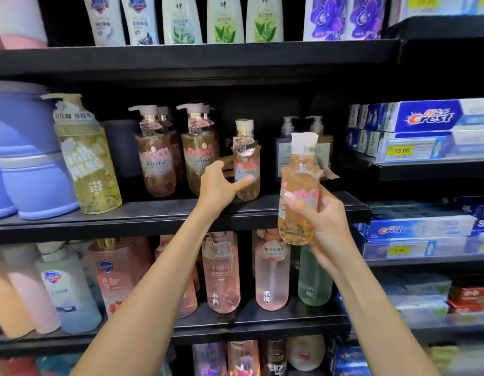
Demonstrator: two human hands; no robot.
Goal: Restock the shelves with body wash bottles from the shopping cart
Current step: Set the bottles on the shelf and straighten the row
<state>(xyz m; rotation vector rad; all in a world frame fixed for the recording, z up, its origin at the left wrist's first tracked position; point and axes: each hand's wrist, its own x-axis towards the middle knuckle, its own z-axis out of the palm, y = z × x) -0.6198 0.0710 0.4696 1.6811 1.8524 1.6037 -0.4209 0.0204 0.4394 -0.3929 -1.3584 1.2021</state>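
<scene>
Amber gel is showing through the small bottle (299,196) you are gripping in your right hand (321,226): your fingers and thumb are curling round its lower half, and you are holding it upright in the air, in front of the edge of the middle shelf (165,213) and just right of the bottle already standing there. That one, a matching small bottle (246,164) with a pink flowered label, is sitting near the front of the shelf, and your left hand (220,187) is wrapping round its left side, thumb pressing on the label; the fingers behind it are hidden, so you are judging that grip partly by feel.

So the restocking is looking partly done. To the left, two taller pump bottles (178,150) of the same brand are standing upright with more behind them, and one small bottle is in place. The one in your right hand is still off the shelf.

What is left for this bottle: you are probably steadying or shifting the shelved one to open a slot, and the free gap beside it, in front of the darker pump bottles (303,147), looks like the natural spot. The shopping cart is out of view, so you cannot tell how many bottles are waiting.
</scene>
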